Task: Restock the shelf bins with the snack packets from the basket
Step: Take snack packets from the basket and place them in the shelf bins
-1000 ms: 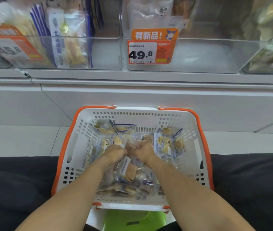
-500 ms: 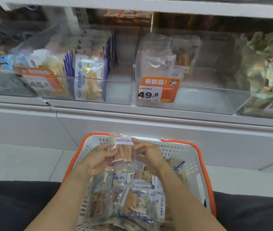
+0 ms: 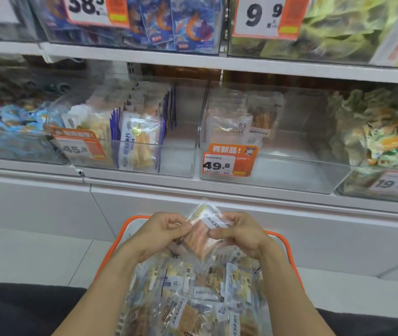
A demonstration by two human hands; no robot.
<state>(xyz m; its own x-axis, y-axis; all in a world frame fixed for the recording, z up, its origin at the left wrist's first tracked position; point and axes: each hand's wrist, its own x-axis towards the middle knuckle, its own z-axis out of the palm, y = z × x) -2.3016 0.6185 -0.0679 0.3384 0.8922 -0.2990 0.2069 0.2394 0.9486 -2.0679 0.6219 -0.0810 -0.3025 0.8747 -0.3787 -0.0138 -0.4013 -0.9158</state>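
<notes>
1. Head view: the left hand (image 3: 162, 227) and right hand (image 3: 238, 232) each pinch a side of one clear packet (image 3: 201, 235), held tilted above the basket (image 3: 283, 241), which is full of more packets (image 3: 193, 299)
2. The bin (image 3: 290, 166) with the 49.8 tag (image 3: 227, 163) sits on the shelf above, mostly bare at the front
3. Risk: slick film could slip from the fingertip pinch on the lift, or the packet could land in the neighbouring bin (image 3: 144, 141), whose stock looks similar
4. Hard to read: packet labels are blurred; the basket's near end is cut off; motion smear hides the far-left goods
</notes>
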